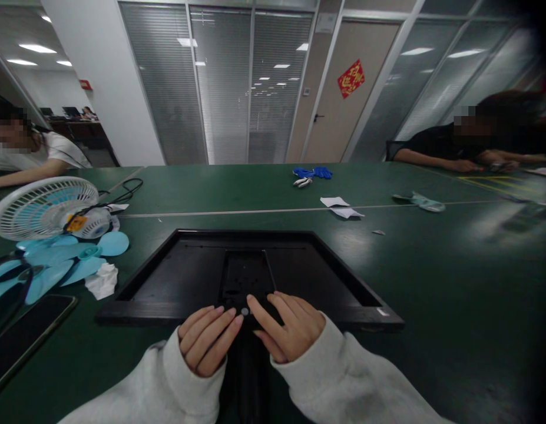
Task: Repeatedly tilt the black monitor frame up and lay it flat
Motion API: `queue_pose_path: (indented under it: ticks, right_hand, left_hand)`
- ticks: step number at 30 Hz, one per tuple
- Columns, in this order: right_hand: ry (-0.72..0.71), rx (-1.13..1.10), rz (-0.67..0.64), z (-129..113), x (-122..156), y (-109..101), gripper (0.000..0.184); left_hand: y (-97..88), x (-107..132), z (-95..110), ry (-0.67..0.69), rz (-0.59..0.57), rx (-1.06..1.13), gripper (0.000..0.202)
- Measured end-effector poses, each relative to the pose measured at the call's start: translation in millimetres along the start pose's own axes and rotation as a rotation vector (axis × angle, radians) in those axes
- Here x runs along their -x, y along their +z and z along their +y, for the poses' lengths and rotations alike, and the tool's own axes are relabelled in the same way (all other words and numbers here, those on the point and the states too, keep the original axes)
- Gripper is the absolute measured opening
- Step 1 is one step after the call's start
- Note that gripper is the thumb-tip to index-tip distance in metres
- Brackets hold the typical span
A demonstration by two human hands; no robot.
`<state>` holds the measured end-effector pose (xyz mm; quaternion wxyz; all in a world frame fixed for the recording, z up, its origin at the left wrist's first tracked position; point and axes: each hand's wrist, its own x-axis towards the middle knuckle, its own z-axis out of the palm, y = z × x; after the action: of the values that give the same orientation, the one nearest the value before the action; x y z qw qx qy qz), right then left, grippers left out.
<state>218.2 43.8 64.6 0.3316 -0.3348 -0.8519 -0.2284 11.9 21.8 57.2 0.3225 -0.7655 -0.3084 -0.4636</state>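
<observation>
A black monitor, or its back shell, lies flat on the green table with a recessed panel in its middle. From its near edge a black stand neck runs toward me. My left hand rests on the near edge beside that joint, fingers stretched and close together. On the other side, my right hand has its fingers apart, tips over the lower end of the recess and thumb at the near edge. Between the fingertips shows a small round silver piece, perhaps a screw head.
At left stand a white fan, blue fan blades, crumpled tissue and a phone. Farther off lie blue gloves, white paper and a pale green strip-like item. People sit at both sides.
</observation>
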Motion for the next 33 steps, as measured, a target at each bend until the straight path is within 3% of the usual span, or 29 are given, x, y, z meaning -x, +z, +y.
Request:
queue_pose_path:
  ticks: [27, 33]
  right_hand:
    - [0.019, -0.004, 0.098, -1.1, 1.6, 6.4, 0.04]
    - [-0.025, 0.016, 0.014, 2.0, 0.4, 1.2, 0.041]
  left_hand:
    - [0.4, 1.3, -0.6, 0.011, -0.011, 0.003, 0.027]
    - [0.8, 3.8, -1.6, 0.019, -0.015, 0.019, 0.029]
